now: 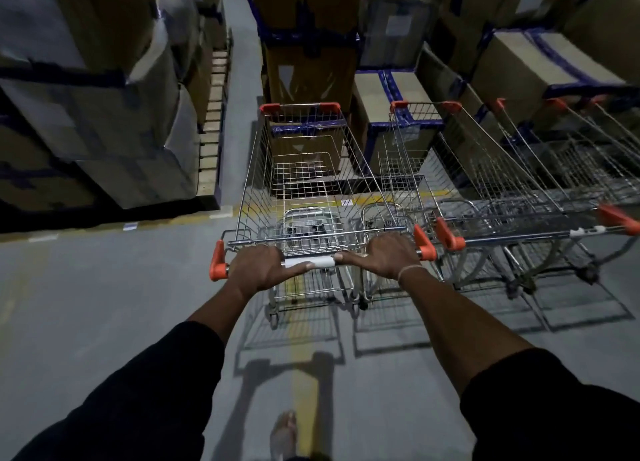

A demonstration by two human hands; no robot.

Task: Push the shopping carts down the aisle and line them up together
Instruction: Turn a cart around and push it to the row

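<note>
A wire shopping cart (304, 169) with orange corner caps stands in front of me, its basket holding nothing. My left hand (258, 265) grips the left part of its handle bar (320, 262), thumb lying along the white sleeve. My right hand (384, 254) grips the right part of the same bar. A second cart (485, 180) stands close beside it on the right, and a third cart (581, 155) is past that one, all facing the same way.
Stacked cardboard boxes (308, 45) with blue strapping stand right ahead of the carts. Wrapped pallet stacks (93, 97) fill the left side. A narrow aisle (239, 79) runs between them. Grey floor with a yellow line (304, 374) lies underfoot; my foot (284, 433) shows below.
</note>
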